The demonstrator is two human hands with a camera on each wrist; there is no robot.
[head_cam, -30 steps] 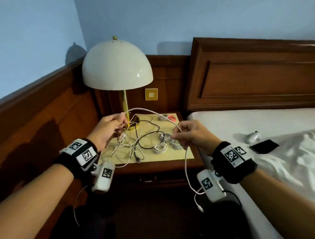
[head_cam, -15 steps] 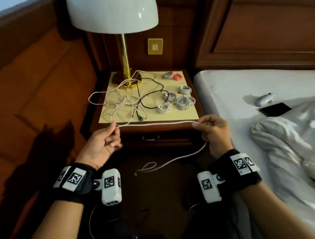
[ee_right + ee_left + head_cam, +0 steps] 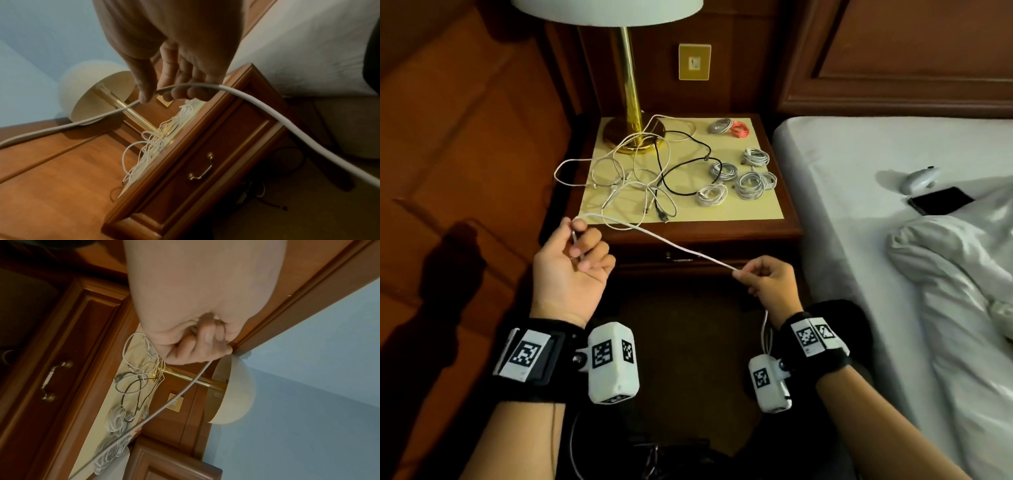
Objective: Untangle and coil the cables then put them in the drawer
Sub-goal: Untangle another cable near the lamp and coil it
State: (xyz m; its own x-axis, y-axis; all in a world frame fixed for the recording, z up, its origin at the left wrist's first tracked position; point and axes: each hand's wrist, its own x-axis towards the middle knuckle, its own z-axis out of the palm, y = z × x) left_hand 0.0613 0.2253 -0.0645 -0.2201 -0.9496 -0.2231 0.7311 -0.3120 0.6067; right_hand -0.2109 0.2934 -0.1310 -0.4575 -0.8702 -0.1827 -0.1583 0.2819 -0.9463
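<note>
While the thin white charging cable [image 3: 674, 245] hangs stretched between both hands in front of the wooden bedside table [image 3: 787, 219], the left hand [image 3: 570, 263] curls its fingers [image 3: 589, 246] round one end, with the plug lying across the palm. The right hand [image 3: 767, 279] pinches the cable between thumb and fingertips further along, and the rest trails down past the wrist. Holding it apart like this probably keeps the length straight and free of the tangle, ready to be wound into a coil. It looks smooth, pale and unknotted. Behind it, a loose tangle of white and black cables [image 3: 640, 178] lies on the table's yellow mat [image 3: 763, 205], beside several small finished coils [image 3: 736, 174]. The drawer [image 3: 207, 164] below is closed.
</note>
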